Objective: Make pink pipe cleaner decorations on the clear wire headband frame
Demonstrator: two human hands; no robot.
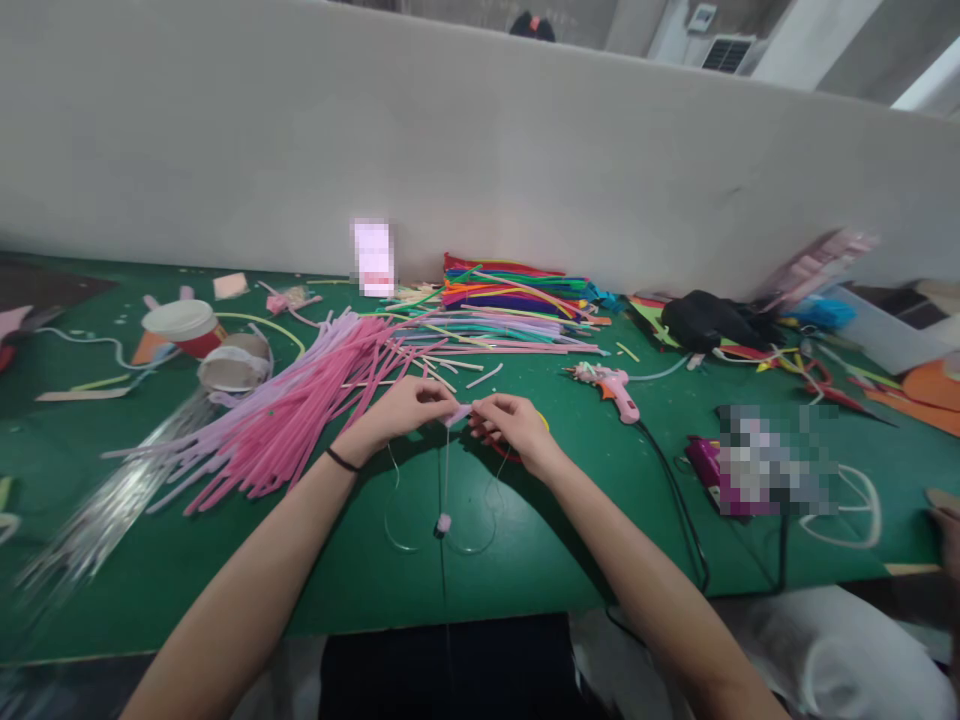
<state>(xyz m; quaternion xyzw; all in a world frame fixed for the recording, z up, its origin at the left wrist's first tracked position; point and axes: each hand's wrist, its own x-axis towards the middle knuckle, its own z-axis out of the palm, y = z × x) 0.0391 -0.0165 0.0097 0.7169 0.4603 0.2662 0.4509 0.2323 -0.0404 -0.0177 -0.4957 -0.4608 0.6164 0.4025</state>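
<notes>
Nearest me is one small lilac lump (pixel 444 523) by a pale thread (pixel 448 465). Over the green worktop (pixel 540 560), my left grip (pixel 415 408) and right grip (pixel 519 428) pinch one pale lilac piece (pixel 458 412). Beyond: one pink glue gun (pixel 616 386), one red-and-white tub (pixel 180 323), one lit screen (pixel 373 255) (too blurred to read).

The green desk (pixel 525 580) bore pink and lilac fuzzy stems (pixel 300 420) left of centre, a multicoloured bundle (pixel 517 290) at the far side, a pink glue gun (pixel 613 382) right, silvery strands (pixel 127 500) near left.
</notes>
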